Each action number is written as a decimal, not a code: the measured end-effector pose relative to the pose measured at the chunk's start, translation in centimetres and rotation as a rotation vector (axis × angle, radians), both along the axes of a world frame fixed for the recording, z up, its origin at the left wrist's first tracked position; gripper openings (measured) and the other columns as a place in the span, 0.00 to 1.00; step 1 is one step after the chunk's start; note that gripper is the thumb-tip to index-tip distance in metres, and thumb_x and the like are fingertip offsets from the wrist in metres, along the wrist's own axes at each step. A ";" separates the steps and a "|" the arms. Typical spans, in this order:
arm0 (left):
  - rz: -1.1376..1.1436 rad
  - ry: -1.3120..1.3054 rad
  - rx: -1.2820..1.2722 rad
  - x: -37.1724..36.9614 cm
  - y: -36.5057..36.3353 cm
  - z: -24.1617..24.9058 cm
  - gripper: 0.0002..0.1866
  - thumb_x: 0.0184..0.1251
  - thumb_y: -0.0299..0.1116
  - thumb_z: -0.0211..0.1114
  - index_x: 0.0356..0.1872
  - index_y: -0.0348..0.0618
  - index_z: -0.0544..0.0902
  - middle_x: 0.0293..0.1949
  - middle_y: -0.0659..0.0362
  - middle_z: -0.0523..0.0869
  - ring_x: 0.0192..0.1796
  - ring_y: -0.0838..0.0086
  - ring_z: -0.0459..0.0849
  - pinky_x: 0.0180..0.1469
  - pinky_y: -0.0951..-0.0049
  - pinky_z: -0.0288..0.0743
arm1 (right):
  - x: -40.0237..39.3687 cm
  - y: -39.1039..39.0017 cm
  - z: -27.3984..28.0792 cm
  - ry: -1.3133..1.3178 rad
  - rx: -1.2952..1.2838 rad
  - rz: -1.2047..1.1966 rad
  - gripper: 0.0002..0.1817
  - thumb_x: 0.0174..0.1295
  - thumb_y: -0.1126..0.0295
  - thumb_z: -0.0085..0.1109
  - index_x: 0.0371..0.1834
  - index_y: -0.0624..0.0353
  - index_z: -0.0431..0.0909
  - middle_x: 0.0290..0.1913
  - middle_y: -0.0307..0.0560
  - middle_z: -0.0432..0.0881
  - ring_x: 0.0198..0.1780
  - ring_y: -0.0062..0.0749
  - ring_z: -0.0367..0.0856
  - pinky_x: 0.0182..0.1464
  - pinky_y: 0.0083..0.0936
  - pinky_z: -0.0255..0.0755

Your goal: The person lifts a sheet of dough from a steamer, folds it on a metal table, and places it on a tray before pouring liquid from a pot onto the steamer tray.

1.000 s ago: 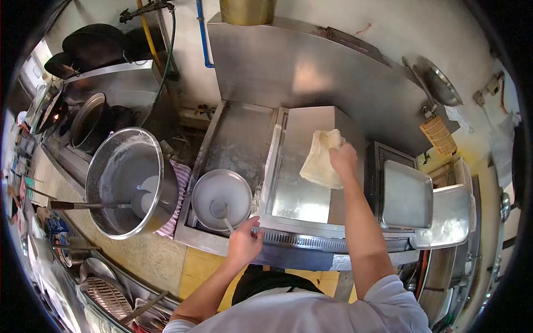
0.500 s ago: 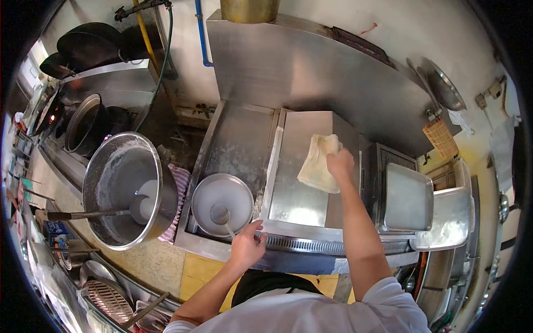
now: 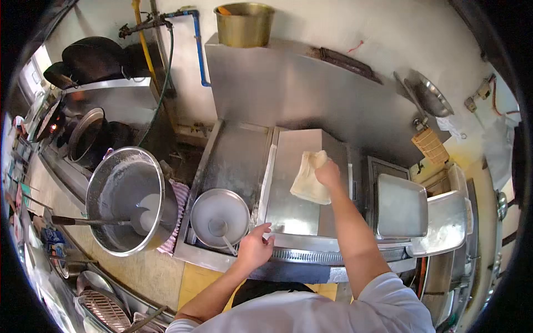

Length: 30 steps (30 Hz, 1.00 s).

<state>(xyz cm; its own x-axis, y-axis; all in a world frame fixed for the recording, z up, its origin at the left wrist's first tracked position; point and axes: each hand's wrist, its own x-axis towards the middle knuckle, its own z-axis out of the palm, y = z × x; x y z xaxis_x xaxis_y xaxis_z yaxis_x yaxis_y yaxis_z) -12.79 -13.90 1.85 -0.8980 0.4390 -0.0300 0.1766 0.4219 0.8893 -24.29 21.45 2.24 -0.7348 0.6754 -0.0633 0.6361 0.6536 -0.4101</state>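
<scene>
My right hand [image 3: 328, 174] is closed on the upper right corner of a folded cream-coloured cloth [image 3: 308, 183]. The cloth lies over a flat stainless steel cover [image 3: 287, 154] on the counter. At the counter's front edge is my left hand [image 3: 256, 247], its fingers apart and holding nothing. Close to its left, a round metal pan [image 3: 199, 213] contains cloudy, whitish liquid. A ladle [image 3: 217, 226] rests in that pan with its handle pointing towards my left hand.
A large steel pot [image 3: 162, 183] with a long-handled ladle [image 3: 83, 221] stands at left beside a striped cloth [image 3: 181, 201]. Metal trays [image 3: 402, 205] sit at right. A brass-coloured pot [image 3: 244, 26] tops the backsplash [image 3: 266, 77]. Woks [image 3: 94, 55] stand at far left.
The view has tilted up, so the scene sits lower and more of the brass-coloured pot shows. My right hand and the cloth have shifted slightly left over the cover.
</scene>
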 end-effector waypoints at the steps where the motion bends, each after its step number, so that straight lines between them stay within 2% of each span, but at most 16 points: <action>1: 0.000 -0.009 0.009 0.2 0.1 0.2 0.22 0.68 0.32 0.72 0.62 0.41 0.84 0.50 0.50 0.92 0.37 0.59 0.93 0.44 0.58 0.86 | -0.2 0.6 -0.6 -0.004 -0.002 0.018 0.24 0.57 0.67 0.65 0.55 0.71 0.85 0.58 0.73 0.85 0.61 0.64 0.85 0.65 0.47 0.79; 3: 0.003 -0.006 0.010 0.4 -0.1 0.4 0.22 0.68 0.32 0.72 0.62 0.41 0.84 0.51 0.50 0.92 0.37 0.58 0.93 0.44 0.58 0.86 | 0.1 1.3 -1.3 -0.022 -0.008 0.063 0.25 0.57 0.66 0.66 0.56 0.70 0.84 0.57 0.73 0.86 0.60 0.64 0.86 0.64 0.47 0.79; 6: 0.026 0.011 -0.014 1.6 -0.9 0.4 0.23 0.68 0.33 0.72 0.63 0.41 0.83 0.51 0.50 0.92 0.38 0.58 0.93 0.46 0.57 0.86 | 3.1 0.5 -1.3 0.170 -0.040 0.076 0.28 0.55 0.63 0.70 0.58 0.67 0.84 0.56 0.67 0.86 0.59 0.63 0.85 0.62 0.47 0.79; 8: 0.051 0.019 -0.032 2.7 -1.7 0.4 0.23 0.68 0.34 0.72 0.63 0.41 0.83 0.51 0.50 0.92 0.38 0.58 0.93 0.46 0.56 0.86 | 6.6 -1.7 -1.4 0.387 0.282 0.158 0.29 0.58 0.64 0.72 0.61 0.67 0.79 0.56 0.64 0.84 0.57 0.63 0.84 0.59 0.50 0.79; 10: 0.088 0.027 -0.040 4.2 -2.3 0.6 0.22 0.68 0.33 0.72 0.62 0.39 0.84 0.50 0.50 0.92 0.36 0.58 0.93 0.45 0.57 0.86 | 10.7 -5.6 1.1 0.424 0.057 0.237 0.31 0.56 0.67 0.73 0.62 0.69 0.76 0.58 0.64 0.79 0.62 0.61 0.77 0.66 0.50 0.73; 11: 0.107 0.030 -0.045 5.1 -2.6 0.7 0.22 0.68 0.33 0.72 0.61 0.38 0.84 0.50 0.49 0.92 0.36 0.59 0.92 0.45 0.58 0.87 | 12.5 -6.9 -0.1 0.434 -0.063 0.274 0.29 0.57 0.68 0.73 0.61 0.67 0.77 0.57 0.63 0.80 0.60 0.60 0.79 0.65 0.49 0.73; 16: 0.193 0.036 -0.131 10.5 -3.0 1.1 0.22 0.68 0.34 0.72 0.62 0.41 0.85 0.50 0.49 0.92 0.38 0.56 0.93 0.46 0.56 0.86 | 21.5 -14.2 -2.6 0.413 -0.358 0.623 0.25 0.57 0.70 0.73 0.58 0.64 0.79 0.50 0.58 0.83 0.50 0.51 0.84 0.54 0.43 0.80; 19: 0.310 0.022 -0.154 15.3 -3.0 1.8 0.21 0.68 0.35 0.71 0.61 0.42 0.85 0.49 0.48 0.92 0.40 0.55 0.93 0.47 0.55 0.86 | 25.7 -17.5 -1.8 0.423 -0.449 0.854 0.26 0.56 0.72 0.77 0.58 0.65 0.80 0.50 0.55 0.84 0.46 0.40 0.86 0.44 0.32 0.85; 21: 0.410 0.016 -0.167 19.2 -2.9 1.7 0.21 0.68 0.35 0.71 0.60 0.42 0.85 0.49 0.48 0.92 0.41 0.54 0.93 0.47 0.55 0.86 | 28.1 -18.8 -1.3 0.329 -0.582 0.974 0.25 0.57 0.71 0.74 0.58 0.65 0.79 0.50 0.57 0.83 0.48 0.47 0.85 0.48 0.38 0.81; 26: 0.695 -0.114 -0.244 29.8 -3.5 2.9 0.23 0.68 0.38 0.71 0.62 0.42 0.85 0.51 0.47 0.92 0.48 0.55 0.93 0.53 0.55 0.86 | 33.4 -21.5 -1.1 0.148 -0.730 1.250 0.23 0.59 0.70 0.74 0.57 0.64 0.80 0.49 0.57 0.83 0.46 0.48 0.85 0.48 0.39 0.82; 29: 0.873 -0.137 -0.264 35.9 -4.1 2.1 0.24 0.68 0.39 0.71 0.62 0.42 0.85 0.51 0.47 0.92 0.48 0.55 0.93 0.54 0.55 0.85 | 36.6 -23.5 -1.8 0.171 -0.656 1.482 0.24 0.58 0.70 0.75 0.58 0.65 0.80 0.50 0.57 0.85 0.46 0.45 0.88 0.47 0.37 0.84; 30: 0.926 -0.171 -0.266 37.9 -4.1 2.3 0.24 0.68 0.39 0.72 0.62 0.42 0.85 0.52 0.48 0.92 0.48 0.54 0.93 0.54 0.55 0.85 | 37.6 -24.2 -1.8 0.199 -0.665 1.560 0.24 0.58 0.70 0.75 0.57 0.65 0.80 0.49 0.57 0.85 0.46 0.46 0.88 0.48 0.39 0.83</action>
<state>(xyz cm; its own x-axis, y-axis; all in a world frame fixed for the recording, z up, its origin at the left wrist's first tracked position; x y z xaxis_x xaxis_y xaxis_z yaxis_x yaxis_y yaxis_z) 25.07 -18.04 4.17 -0.8584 -0.4773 -0.1878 -0.4479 0.5189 0.7281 13.32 -2.76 0.42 -0.6545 -0.7407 0.1516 -0.4840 0.2565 -0.8366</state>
